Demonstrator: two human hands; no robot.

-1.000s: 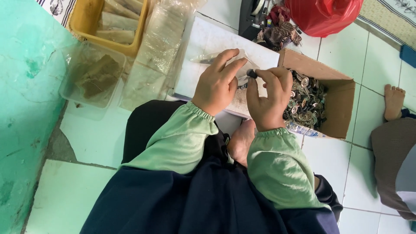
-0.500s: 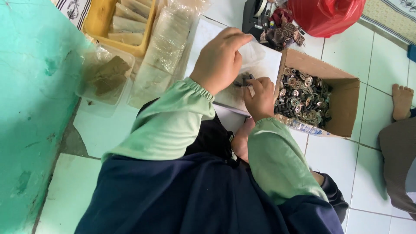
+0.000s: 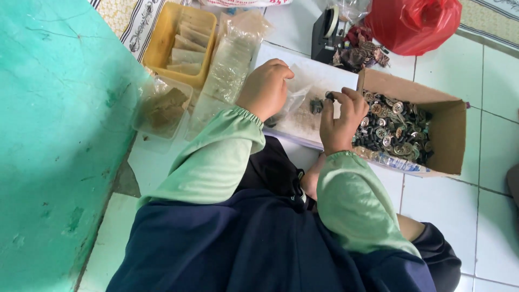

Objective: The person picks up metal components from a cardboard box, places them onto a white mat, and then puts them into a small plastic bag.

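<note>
Pinched between the thumb and fingertips of the right hand (image 3: 338, 121) is a small dark piece (image 3: 330, 96), probably one of the buttons, though it is too small to be sure; the fingers are closed on it and hold it just above the white board (image 3: 303, 70) that lies on the tiled floor. The left hand (image 3: 266, 87) is curled, knuckles up, on a small clear plastic bag (image 3: 294, 100), apparently gripping it at the near edge, but the fingers are hidden beneath the hand, so I cannot tell how tightly they close. The bag seems to lie with its long axis running from the left hand toward the right, its far end turned to the pinched piece; whether that end is open is not clear. A few dark pieces (image 3: 316, 106) already sit between the two hands, in or on the bag. Keeping the right hand near the cardboard box (image 3: 448, 135) of metal buttons (image 3: 392, 127) looks like a matter of short reach. To the left stand a stack of clear bags (image 3: 230, 59), a yellow tray (image 3: 162, 40) of filled packets and a clear tub (image 3: 162, 111); a red plastic bag (image 3: 413, 24) and a tape dispenser (image 3: 324, 32) lie beyond.
</note>
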